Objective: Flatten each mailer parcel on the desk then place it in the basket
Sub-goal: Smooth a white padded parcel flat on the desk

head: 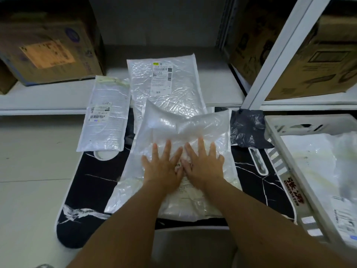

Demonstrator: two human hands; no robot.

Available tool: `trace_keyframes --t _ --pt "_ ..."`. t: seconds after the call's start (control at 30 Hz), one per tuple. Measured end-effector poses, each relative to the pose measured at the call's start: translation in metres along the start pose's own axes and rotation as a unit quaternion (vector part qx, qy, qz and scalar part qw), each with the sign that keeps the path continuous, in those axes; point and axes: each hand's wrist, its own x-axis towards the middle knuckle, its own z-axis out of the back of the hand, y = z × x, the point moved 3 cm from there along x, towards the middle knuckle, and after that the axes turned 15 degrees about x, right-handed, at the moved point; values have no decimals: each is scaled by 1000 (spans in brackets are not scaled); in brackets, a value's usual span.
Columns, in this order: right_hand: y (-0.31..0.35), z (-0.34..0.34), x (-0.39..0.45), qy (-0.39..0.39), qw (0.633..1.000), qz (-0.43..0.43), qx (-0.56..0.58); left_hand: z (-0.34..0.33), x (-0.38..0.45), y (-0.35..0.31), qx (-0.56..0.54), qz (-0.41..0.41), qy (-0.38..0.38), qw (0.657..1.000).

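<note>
Hands: two, left hand (pixel 163 167) and right hand (pixel 202 167), side by side, thumbs touching, fingers straight and spread, pressing flat on the near mailer (pixel 173 132).
Mailers on the surface (pixel 92 178): three; near mailer at centre, far end puffed up; big mailer (pixel 164 88) behind, partly overlapped; narrow mailer (pixel 105 115) to the left, hanging over the far-left edge.
Basket (pixel 278 144): one, at right, just beside the surface, at least one white parcel (pixel 313 161) inside.
Boxes: three cardboard, on shelves behind.
Dark bag (pixel 247 128): one, crumpled at the far-right corner.
Open room: bare dark marble left and right of the near mailer.
</note>
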Motion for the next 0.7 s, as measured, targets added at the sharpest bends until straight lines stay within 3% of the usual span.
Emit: trace_keyframes --t 0.2,0.3,0.4,0.47,0.57,0.7 --pt "1 4 0 -15 1000 -15 -22 9 4 4 15 24 -21 999" --pt "-2 10 4 -57 998 8 -19 25 7 7 -5 58 -95 994" --pt "-9 31 11 -210 974 -30 83 45 12 25 -123 198 -203 951" --pt "-24 53 16 -330 916 -142 178 49 17 48 -219 325 -232 890" --pt "-50 72 30 -320 857 -281 290 43 38 77 -326 371 -180 851" --pt "-67 75 44 -262 850 -288 356 30 66 96 -425 343 -102 831"
